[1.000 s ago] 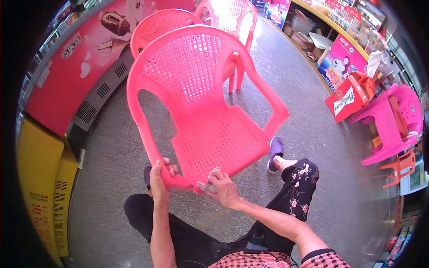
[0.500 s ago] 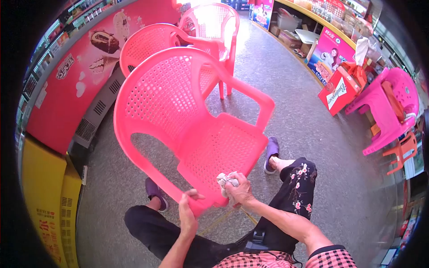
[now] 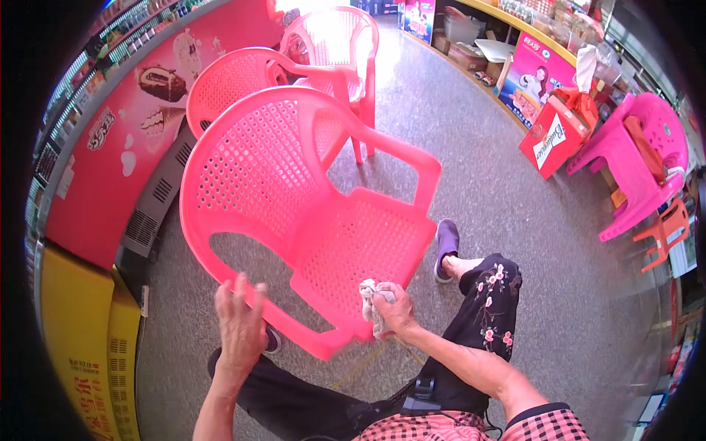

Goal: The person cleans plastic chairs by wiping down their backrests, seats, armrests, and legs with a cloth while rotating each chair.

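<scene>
Your right hand clutched a crumpled cloth at the near edge of the pink chair, which stood just beyond you. Your left hand, loose and empty, was nearer the left armrest, slanting far-left to near-right; contact was unclear.

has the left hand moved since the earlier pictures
Yes: the left hand has moved to the left, closer to the yellow cabinet at the view's left edge.

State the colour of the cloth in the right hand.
The cloth is whitish, seen in the head view.
</scene>
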### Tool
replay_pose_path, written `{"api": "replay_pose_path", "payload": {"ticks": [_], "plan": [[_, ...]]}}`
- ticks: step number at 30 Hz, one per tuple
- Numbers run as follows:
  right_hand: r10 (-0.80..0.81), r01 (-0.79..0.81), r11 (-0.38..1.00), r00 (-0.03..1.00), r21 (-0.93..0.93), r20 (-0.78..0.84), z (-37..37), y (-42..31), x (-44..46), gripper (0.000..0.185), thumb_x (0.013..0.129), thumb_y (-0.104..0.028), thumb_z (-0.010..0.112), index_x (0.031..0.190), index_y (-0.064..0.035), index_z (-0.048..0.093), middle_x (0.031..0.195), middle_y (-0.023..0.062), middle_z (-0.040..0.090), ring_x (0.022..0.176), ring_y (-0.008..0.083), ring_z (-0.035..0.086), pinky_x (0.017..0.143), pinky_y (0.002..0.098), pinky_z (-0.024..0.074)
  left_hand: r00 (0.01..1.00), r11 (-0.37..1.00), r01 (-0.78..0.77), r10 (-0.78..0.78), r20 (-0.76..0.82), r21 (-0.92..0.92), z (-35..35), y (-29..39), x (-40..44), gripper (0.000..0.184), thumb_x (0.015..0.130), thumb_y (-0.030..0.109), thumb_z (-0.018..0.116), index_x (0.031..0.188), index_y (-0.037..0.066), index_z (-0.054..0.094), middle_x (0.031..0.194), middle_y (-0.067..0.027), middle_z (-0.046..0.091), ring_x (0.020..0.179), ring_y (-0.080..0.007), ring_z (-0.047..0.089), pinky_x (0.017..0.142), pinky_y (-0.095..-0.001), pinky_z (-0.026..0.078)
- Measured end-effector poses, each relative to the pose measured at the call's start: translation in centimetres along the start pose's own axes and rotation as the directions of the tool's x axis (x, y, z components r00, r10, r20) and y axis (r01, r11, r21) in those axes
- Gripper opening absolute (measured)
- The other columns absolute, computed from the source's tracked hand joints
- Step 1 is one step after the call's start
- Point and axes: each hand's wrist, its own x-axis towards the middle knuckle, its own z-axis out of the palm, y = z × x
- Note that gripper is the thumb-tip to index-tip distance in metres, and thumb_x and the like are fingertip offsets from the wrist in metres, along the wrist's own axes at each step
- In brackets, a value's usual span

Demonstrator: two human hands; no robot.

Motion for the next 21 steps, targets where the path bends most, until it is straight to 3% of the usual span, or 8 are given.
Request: {"api": "replay_pose_path", "payload": {"ticks": [1, 3, 4, 5, 7, 10, 17, 21], "plan": [[0.019, -0.019, 0.999, 1.0, 0.031, -0.001, 0.1, 0.1, 0.0, 0.03, 0.078, -0.029, 0.069, 0.099, -0.0078, 0.064, 0.098, 0.0125, 0.063, 0.092, 0.0269, 0.063, 0.082, 0.0386, 0.0493, 1.0, 1.0, -0.003, 0.003, -0.006, 0.006, 0.8, -0.3, 0.5, 0.062, 0.066, 0.0, 0.066, 0.125, 0.004, 0.048, 0.131, -0.0208, 0.042, 0.123, -0.0445, 0.036, 0.104, -0.0569, 0.031], [0.017, -0.017, 0.999, 1.0, 0.052, -0.007, 0.3, -0.1, 0.1, 0.03, 0.078, -0.029, 0.07, 0.099, -0.0075, 0.065, 0.098, 0.0125, 0.063, 0.092, 0.0268, 0.063, 0.082, 0.0386, 0.0493, 0.969, 0.979, -0.087, 0.126, 0.213, -0.183, 2.3, -1.2, 1.4, 0.058, 0.066, 0.002, 0.065, 0.123, 0.004, 0.051, 0.126, -0.0192, 0.045, 0.121, -0.0441, 0.036, 0.105, -0.0565, 0.029], [0.026, -0.025, 0.998, 1.0, 0.062, -0.012, 0.2, 0.2, 0.1, 0.03, 0.078, -0.028, 0.07, 0.099, -0.0073, 0.065, 0.098, 0.0124, 0.063, 0.093, 0.0267, 0.063, 0.082, 0.0387, 0.0494, 0.976, 0.977, -0.203, 0.208, 0.066, -0.07, 2.3, -1.2, 2.1, 0.046, 0.065, 0.003, 0.065, 0.11, 0.005, 0.055, 0.108, -0.016, 0.051, 0.112, -0.0394, 0.044, 0.104, -0.0525, 0.03], [0.022, -0.021, 0.997, 1.0, 0.068, -0.012, 0.3, 0.6, 0.2, 0.03, 0.078, -0.028, 0.07, 0.099, -0.0073, 0.065, 0.098, 0.0124, 0.063, 0.093, 0.0267, 0.063, 0.082, 0.0387, 0.0494, 0.976, 0.977, -0.205, 0.209, 0.065, -0.063, 2.5, -1.4, 2.5, 0.046, 0.065, 0.003, 0.065, 0.11, 0.005, 0.055, 0.108, -0.016, 0.051, 0.112, -0.0394, 0.044, 0.104, -0.0525, 0.03], [0.034, -0.033, 0.992, 0.999, 0.124, -0.008, 0.8, 1.0, 0.3, 0.031, 0.078, -0.028, 0.07, 0.099, -0.0064, 0.065, 0.098, 0.0124, 0.063, 0.093, 0.0267, 0.063, 0.082, 0.0385, 0.0495, 0.959, 0.956, -0.121, 0.182, 0.218, -0.268, 2.3, -1.6, 2.4, 0.03, 0.063, 0.007, 0.067, 0.091, 0.005, 0.056, 0.091, -0.0134, 0.053, 0.101, -0.0339, 0.05, 0.096, -0.0475, 0.036], [0.078, -0.077, 0.988, 0.997, 0.133, 0.002, 0.6, 1.1, 0.2, 0.031, 0.078, -0.028, 0.07, 0.099, -0.0056, 0.065, 0.098, 0.0128, 0.063, 0.093, 0.027, 0.063, 0.082, 0.0379, 0.0496, 0.974, 0.957, -0.144, 0.183, 0.137, -0.254, 1.3, -0.4, 1.9, 0.024, 0.06, 0.012, 0.069, 0.076, 0.007, 0.052, 0.077, -0.0102, 0.051, 0.087, -0.0303, 0.053, 0.085, -0.0437, 0.039], [0.159, -0.17, 0.923, 0.985, 0.346, 0.06, 1.8, 2.5, 0.1, 0.033, 0.08, -0.028, 0.07, 0.101, -0.0039, 0.065, 0.101, 0.013, 0.064, 0.093, 0.0232, 0.063, 0.082, 0.0356, 0.0489, 0.972, 0.965, -0.068, 0.121, 0.202, -0.255, -1.6, 3.2, -3.3, 0.023, 0.058, 0.015, 0.07, 0.074, 0.008, 0.055, 0.072, -0.0085, 0.051, 0.079, -0.0281, 0.054, 0.078, -0.0414, 0.041], [0.071, -0.07, 0.937, 0.997, 0.343, 0.009, 0.8, -0.4, -0.7, 0.027, 0.084, -0.022, 0.068, 0.103, -0.0037, 0.063, 0.094, 0.0065, 0.065, 0.084, 0.0146, 0.062, 0.074, 0.0317, 0.0503, 0.984, 0.974, -0.035, 0.073, 0.162, -0.224, -1.7, 3.6, -4.0, 0.026, 0.058, 0.017, 0.072, 0.074, 0.008, 0.054, 0.071, -0.0087, 0.051, 0.078, -0.0288, 0.054, 0.078, -0.042, 0.041]]}}
